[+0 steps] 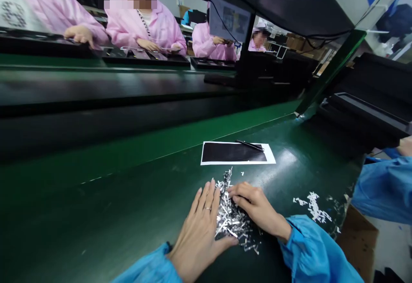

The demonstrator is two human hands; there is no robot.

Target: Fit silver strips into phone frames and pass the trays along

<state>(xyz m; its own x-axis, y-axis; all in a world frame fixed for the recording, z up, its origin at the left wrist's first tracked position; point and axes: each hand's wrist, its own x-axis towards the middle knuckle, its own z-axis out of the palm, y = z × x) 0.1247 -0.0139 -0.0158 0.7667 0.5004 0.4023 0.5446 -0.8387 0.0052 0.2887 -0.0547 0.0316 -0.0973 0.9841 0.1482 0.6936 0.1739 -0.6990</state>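
A loose pile of small shiny silver strips [230, 214] lies on the green tabletop [135, 218] between my hands. Against its left side rests my left hand [202, 227], fingers stretched out and thumb apart along the near edge. My right hand [259, 208] touches the pile's right side with its fingers bent; whether any strip is caught under the fingertips is hidden. Just beyond the pile lies a white sheet with a black rectangle [225, 153] on it. Dark tweezers [250, 145] lie across that sheet's far right part.
White scraps [315, 208] are scattered near the table's right edge, above a cardboard box [358, 231]. A blue sleeve [383, 188] of another person is at the right. Behind a conveyor [96, 89], several people in pink work over black trays [144, 57]. A green post [334, 70] rises at the right.
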